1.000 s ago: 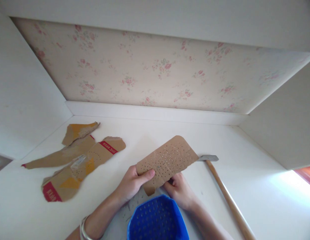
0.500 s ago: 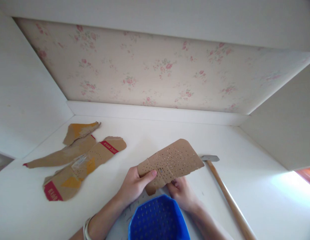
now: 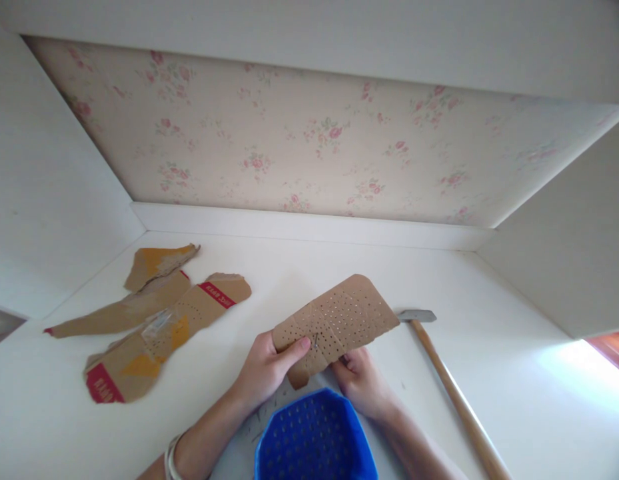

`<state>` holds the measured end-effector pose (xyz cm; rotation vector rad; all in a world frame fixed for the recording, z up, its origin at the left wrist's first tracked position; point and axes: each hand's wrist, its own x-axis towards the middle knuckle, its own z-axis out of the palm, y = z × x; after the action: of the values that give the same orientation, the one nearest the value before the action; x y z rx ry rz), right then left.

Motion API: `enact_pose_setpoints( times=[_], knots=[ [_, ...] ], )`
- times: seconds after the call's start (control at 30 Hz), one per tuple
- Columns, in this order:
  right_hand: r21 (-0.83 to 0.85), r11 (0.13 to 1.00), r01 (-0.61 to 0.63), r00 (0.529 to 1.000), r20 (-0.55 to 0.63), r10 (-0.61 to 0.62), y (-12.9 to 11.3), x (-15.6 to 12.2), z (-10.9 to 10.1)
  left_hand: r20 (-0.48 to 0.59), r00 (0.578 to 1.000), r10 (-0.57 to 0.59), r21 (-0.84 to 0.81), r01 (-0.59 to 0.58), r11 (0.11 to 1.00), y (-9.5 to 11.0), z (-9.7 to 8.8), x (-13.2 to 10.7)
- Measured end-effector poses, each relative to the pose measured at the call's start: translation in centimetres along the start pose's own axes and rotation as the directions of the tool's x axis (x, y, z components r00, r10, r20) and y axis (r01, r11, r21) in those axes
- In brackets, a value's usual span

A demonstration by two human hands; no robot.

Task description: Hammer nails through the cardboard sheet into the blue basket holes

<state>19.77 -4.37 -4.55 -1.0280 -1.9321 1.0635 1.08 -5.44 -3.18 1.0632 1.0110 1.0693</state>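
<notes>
A piece of brown cardboard (image 3: 346,317) dotted with many small holes is tilted up in front of me. My left hand (image 3: 269,367) grips its near left end, thumb on top and fingers underneath. Beside that thumb a thin grey nail (image 3: 316,341) sticks up out of the cardboard. My right hand (image 3: 362,383) is closed at the cardboard's lower edge, its fingertips partly hidden beneath, so what it holds I cannot make out. Just below both hands is a blue plastic basket (image 3: 316,427) with rows of holes in its bottom.
Torn cardboard pieces (image 3: 139,333) with red strips and yellow tape lie on the white surface (image 3: 229,427) at left. At right lies a hammer (image 3: 452,387) with a wooden handle. Behind stands a low white ledge (image 3: 309,227) under a floral wall (image 3: 289,133).
The nail beside my left thumb now stands visibly higher out of the cardboard. The cardboard's far end has shifted slightly left. Both hands stay nearly in place.
</notes>
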Motion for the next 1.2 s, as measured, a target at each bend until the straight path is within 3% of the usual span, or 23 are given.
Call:
enact_pose_setpoints(
  times=[0.07, 0.2, 0.4, 0.53, 0.63, 0.73, 0.87, 0.97, 1.07, 1.2],
  knots=[
    [0.005, 0.998, -0.058, 0.998, -0.03, 0.058, -0.1, 0.1, 0.0, -0.044, 0.999, -0.004, 0.008, 0.005, 1.0, 0.0, 0.0, 0.0],
    [0.086, 0.986, -0.144, 0.965, -0.21, 0.159, -0.1, -0.4, -0.1, -0.125, 0.992, -0.008, -0.002, 0.008, 1.0, -0.2, 0.0, 0.2],
    [-0.006, 0.999, -0.042, 0.944, -0.326, 0.038, 0.1, -1.4, 0.2, -0.221, 0.975, 0.006, 0.095, 0.015, 0.995, -0.7, -0.1, 0.5],
    [-0.026, 0.999, -0.04, 0.939, -0.342, 0.029, 0.4, -0.8, 0.9, -0.144, 0.99, 0.007, 0.117, 0.01, 0.993, -0.9, 0.1, 0.5],
    [-0.122, 0.992, 0.019, 0.928, -0.367, -0.063, 0.6, -0.5, 1.1, -0.111, 0.994, 0.014, 0.153, 0.004, 0.988, -0.9, 0.3, 0.4],
    [-0.178, 0.976, 0.125, 0.928, -0.328, -0.179, 0.4, -0.4, 0.9, -0.115, 0.993, 0.032, 0.23, -0.005, 0.973, -0.8, 0.4, 0.3],
    [-0.127, 0.973, 0.192, 0.925, -0.309, -0.222, 0.1, -0.5, 0.7, -0.113, 0.993, 0.044, 0.273, -0.012, 0.962, -0.7, 0.5, 0.3],
    [-0.114, 0.96, 0.254, 0.913, -0.298, -0.277, -0.3, -0.9, 0.6, -0.211, 0.977, 0.032, 0.281, 0.029, 0.959, -0.8, 0.4, 0.5],
    [-0.174, 0.942, 0.287, 0.897, -0.296, -0.328, -0.6, -1.2, 0.3, -0.315, 0.949, 0.025, 0.226, 0.05, 0.973, -0.8, 0.4, 0.7],
    [-0.186, 0.965, 0.185, 0.855, -0.454, -0.252, -0.3, -1.4, -0.6, -0.3, 0.954, -0.026, 0.021, 0.034, 0.999, 0.0, 0.0, 0.6]
  ],
)
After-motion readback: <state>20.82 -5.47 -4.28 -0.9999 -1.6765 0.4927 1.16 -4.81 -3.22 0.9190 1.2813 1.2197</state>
